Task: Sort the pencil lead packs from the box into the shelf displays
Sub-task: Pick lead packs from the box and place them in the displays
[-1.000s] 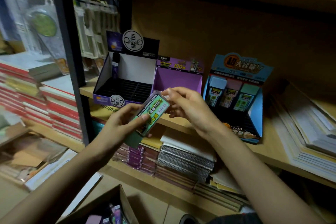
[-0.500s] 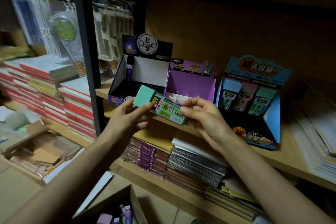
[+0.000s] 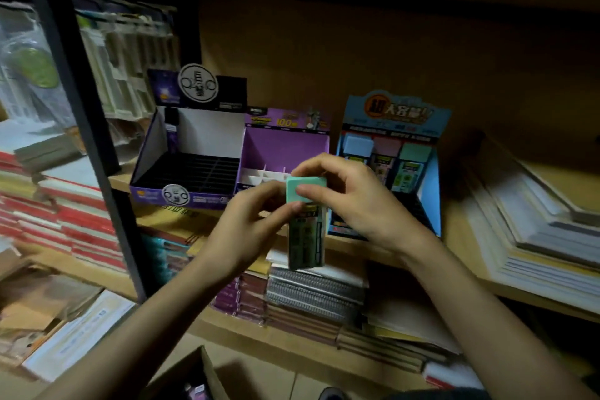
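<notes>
A green lead pack (image 3: pixel 305 237) with a mint cap hangs upright, cap on top, in front of the shelf edge. My left hand (image 3: pixel 250 224) grips its left side and my right hand (image 3: pixel 354 201) pinches the cap from above. Three displays stand on the shelf behind: a black-and-purple display (image 3: pixel 191 169) on the left with one dark pack, a purple display (image 3: pixel 285 146) in the middle, and a blue display (image 3: pixel 393 159) on the right holding blue, pink and green packs. The cardboard box (image 3: pixel 191 377) sits at the bottom edge, with packs inside partly visible.
Stacks of notebooks (image 3: pixel 311 295) lie on the shelf below the displays. Paper piles (image 3: pixel 532 227) fill the shelf to the right. A black upright post (image 3: pixel 84 127) divides off red-edged book stacks (image 3: pixel 65 214) and hanging goods at left.
The pack has turned from lying sideways between my hands to hanging upright with its cap on top. My right hand has shifted onto the cap. The view has moved closer to the shelf.
</notes>
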The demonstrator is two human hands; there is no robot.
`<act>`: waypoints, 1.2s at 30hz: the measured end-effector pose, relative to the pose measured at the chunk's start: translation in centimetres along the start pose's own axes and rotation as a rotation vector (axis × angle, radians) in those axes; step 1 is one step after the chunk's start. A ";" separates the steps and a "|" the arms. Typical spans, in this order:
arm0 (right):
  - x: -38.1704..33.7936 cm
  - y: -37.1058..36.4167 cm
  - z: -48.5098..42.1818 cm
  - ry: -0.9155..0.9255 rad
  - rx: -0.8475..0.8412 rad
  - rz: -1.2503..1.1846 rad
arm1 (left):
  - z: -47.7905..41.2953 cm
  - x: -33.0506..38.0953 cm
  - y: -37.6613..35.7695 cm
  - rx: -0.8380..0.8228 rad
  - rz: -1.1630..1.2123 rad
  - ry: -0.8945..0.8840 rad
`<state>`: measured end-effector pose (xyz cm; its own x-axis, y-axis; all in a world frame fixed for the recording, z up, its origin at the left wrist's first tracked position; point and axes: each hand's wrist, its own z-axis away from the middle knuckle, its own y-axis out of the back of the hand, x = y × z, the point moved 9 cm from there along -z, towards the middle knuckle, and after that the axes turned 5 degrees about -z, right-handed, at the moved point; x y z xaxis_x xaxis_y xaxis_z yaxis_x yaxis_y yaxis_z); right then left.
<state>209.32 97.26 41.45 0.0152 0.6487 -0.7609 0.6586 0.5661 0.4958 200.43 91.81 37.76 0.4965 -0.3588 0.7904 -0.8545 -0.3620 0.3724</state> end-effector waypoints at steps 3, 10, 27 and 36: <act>0.9 4.3 0.7 -0.013 0.073 0.105 | -2.5 0.1 -2.7 0.038 -0.004 -0.012; 2.9 19.0 3.5 0.014 0.590 0.164 | -3.3 -2.1 -11.1 -0.221 -0.732 -0.230; 7.3 16.8 1.6 -0.048 0.292 0.429 | -0.2 -1.7 -10.1 -0.045 -0.667 -0.202; 8.3 16.7 1.4 -0.016 0.288 0.678 | -0.2 -2.0 -9.8 -0.029 -0.673 -0.183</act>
<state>221.55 111.35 42.84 0.4990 0.8000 -0.3331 0.6721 -0.1146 0.7315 207.76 96.24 32.58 0.9350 -0.2042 0.2899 -0.3546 -0.5345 0.7672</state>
